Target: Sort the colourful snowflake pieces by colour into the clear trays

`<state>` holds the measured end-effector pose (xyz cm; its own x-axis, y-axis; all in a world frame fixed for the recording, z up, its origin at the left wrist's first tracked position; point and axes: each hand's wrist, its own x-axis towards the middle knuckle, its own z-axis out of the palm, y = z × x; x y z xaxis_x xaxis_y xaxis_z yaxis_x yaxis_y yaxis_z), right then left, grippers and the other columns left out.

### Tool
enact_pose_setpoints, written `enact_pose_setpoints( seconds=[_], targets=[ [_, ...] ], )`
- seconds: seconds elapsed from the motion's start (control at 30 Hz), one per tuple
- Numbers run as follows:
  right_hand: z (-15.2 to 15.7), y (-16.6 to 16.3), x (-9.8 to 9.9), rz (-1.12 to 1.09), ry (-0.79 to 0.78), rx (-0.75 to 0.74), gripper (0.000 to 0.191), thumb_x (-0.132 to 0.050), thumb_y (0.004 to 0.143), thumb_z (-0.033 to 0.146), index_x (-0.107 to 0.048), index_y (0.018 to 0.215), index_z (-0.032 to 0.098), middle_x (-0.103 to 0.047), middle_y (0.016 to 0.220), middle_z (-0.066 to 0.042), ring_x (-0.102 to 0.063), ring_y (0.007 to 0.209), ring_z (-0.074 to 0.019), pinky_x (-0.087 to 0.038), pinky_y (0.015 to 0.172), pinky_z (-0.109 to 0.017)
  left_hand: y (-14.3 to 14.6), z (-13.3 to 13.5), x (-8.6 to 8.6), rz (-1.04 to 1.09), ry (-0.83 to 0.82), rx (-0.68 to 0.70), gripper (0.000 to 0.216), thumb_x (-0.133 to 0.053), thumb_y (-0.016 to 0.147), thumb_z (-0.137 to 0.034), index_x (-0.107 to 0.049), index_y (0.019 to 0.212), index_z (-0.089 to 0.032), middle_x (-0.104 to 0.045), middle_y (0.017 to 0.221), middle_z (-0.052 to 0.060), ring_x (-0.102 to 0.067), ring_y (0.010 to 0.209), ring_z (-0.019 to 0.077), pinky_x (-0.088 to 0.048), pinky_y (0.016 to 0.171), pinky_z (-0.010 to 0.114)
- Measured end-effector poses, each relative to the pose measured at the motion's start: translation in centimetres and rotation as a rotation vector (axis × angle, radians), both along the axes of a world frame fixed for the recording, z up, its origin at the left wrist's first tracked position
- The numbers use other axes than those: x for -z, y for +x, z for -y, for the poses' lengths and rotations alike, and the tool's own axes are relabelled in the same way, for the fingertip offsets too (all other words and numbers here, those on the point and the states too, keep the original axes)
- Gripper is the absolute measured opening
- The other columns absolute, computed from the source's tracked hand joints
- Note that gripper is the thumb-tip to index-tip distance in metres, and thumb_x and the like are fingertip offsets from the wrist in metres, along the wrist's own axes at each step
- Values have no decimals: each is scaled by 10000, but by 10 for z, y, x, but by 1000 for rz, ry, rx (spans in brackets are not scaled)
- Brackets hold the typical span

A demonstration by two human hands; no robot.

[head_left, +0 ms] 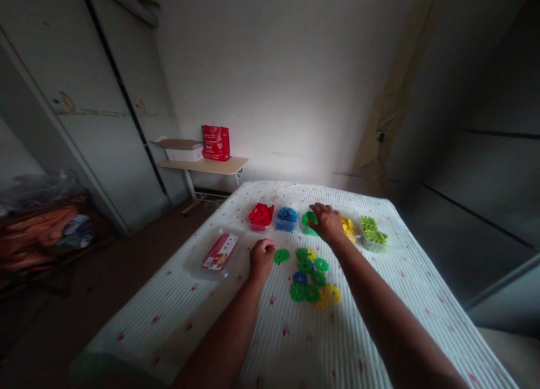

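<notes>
My left hand (261, 258) hovers low over the cloth with its fingers curled closed; whatever may be in them is hidden. Just right of it lie green toothed discs (282, 256). My right hand (327, 222) reaches over a clear tub of green discs (309, 222), its thumb and fingers apart with nothing visible between them. Between my forearms, a loose group of green discs (305, 265), yellow discs (333, 293) and blue discs (300, 278) lies on the cloth.
Along the back stand clear tubs with red pieces (261, 214), blue pieces (287, 217), yellow pieces (347, 227) and light-green pieces (373, 230). A clear plastic box with a red label (220, 251) lies left. Beyond is a side table (211, 165) with a red bag (216, 143).
</notes>
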<state>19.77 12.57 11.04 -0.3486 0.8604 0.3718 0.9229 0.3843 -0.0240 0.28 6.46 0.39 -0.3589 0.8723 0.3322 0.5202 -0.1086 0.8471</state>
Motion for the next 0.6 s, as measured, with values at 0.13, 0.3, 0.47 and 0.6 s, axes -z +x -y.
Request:
enact_pose_setpoints(
  seconds=[0.13, 0.3, 0.47, 0.6],
  targets=[
    [10, 15, 11, -23, 57, -71, 307, -443, 848, 297, -554, 1110, 183, -566, 1175, -92, -490, 1029, -224, -348, 842, -330, 3, 2, -2, -53, 18, 41, 165, -488, 677, -98, -632, 725, -163, -636, 735, 12, -575, 710, 122, -441, 687, 228],
    [42, 53, 49, 20, 34, -130, 281, -342, 886, 259, -612, 892, 181, -627, 912, -74, -547, 849, -178, -372, 736, -263, 17, 12, -11, -127, 85, 247, 127, -518, 693, -116, -630, 717, -171, -618, 761, 15, -558, 720, 118, -438, 690, 224],
    [58, 88, 81, 2, -55, -57, 284, -332, 878, 247, -591, 771, 198, -611, 813, -53, -554, 783, -157, -371, 665, -233, 36, 26, -19, -297, 211, 489, 177, -543, 698, -112, -682, 764, -199, -608, 837, 35, -535, 867, 155, -421, 815, 274],
    [54, 95, 92, -100, -70, 18, 219, -385, 843, 237, -592, 785, 194, -618, 834, -41, -560, 763, -141, -366, 654, -218, 49, 32, -17, -493, 216, 560, 349, -542, 696, -93, -682, 957, -276, -585, 1000, 38, -480, 968, 189, -392, 869, 337]
  ],
)
